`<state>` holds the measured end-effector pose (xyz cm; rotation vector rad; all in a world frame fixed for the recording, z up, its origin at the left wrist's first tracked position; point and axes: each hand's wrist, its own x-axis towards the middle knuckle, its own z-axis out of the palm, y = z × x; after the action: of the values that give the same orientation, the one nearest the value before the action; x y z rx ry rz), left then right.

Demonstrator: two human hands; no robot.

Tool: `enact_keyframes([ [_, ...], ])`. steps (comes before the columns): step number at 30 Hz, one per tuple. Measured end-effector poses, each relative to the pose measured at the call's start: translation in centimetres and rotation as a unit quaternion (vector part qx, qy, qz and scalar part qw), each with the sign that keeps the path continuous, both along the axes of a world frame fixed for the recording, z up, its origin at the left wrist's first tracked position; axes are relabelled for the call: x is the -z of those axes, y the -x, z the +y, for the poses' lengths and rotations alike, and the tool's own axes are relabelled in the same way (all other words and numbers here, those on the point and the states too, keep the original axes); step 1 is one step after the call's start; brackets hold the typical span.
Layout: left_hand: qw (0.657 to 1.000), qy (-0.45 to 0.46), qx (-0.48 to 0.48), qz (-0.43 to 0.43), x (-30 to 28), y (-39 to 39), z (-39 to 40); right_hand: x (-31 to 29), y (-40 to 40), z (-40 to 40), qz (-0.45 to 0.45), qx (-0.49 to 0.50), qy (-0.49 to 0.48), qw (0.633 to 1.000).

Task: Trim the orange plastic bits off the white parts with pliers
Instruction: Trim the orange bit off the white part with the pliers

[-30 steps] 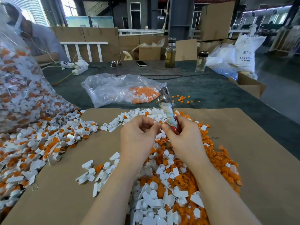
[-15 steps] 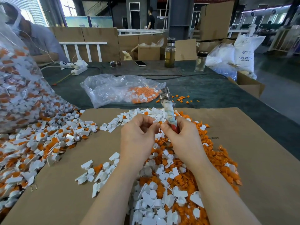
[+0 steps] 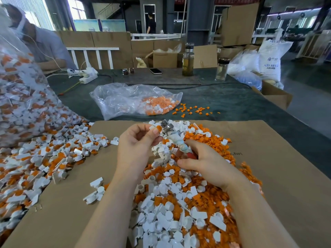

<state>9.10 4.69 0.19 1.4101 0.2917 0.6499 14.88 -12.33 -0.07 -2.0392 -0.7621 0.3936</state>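
Over brown cardboard (image 3: pixel 268 167), left hand (image 3: pixel 136 149) pinching orange-tipped white part (image 3: pixel 156 128), right hand (image 3: pixel 206 163) gripping tape-wrapped steel pliers (image 3: pixel 174 136).

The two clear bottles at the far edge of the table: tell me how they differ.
The taller bottle holds a yellowish liquid up to about its shoulder; the shorter bottle looks clear and colourless inside. The taller bottle stands left of the shorter one, nearer the phone; the shorter bottle stands nearer the white sack. Both are upright, transparent and capped with dark lids, on the dark green table.
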Motion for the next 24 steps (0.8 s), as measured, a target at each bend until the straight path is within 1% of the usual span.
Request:
enact_keyframes([
  [5, 1.000, 0.002, 0.014, -0.016, -0.10, 0.11, 0.10, -0.01, 0.08, 0.03, -0.015, -0.002, 0.027, 1.000],
  [9, 1.000, 0.005, 0.021, -0.017, -0.09, 0.11, 0.23, -0.12, 0.29, 0.16, -0.057, -0.010, 0.035, 0.998],
  [15, 1.000, 0.012, 0.020, -0.017, 0.00, 0.01, 0.16, -0.18, 0.49, 0.34, -0.053, -0.011, 0.014, 0.998],
  [20, 1.000, 0.017, 0.020, -0.016, 0.20, -0.24, 0.20, -0.21, 0.45, 0.43, -0.069, 0.001, 0.027, 0.997],
  [22, 0.999, 0.025, 0.023, -0.012, 0.23, -0.37, 0.22, -0.12, 0.35, 0.43, -0.077, 0.005, 0.035, 0.996],
  [24, 0.998, 0.054, 0.027, -0.001, 0.24, -0.43, 0.22, 0.13, 0.29, 0.49, -0.095, 0.010, 0.046, 0.994],
])
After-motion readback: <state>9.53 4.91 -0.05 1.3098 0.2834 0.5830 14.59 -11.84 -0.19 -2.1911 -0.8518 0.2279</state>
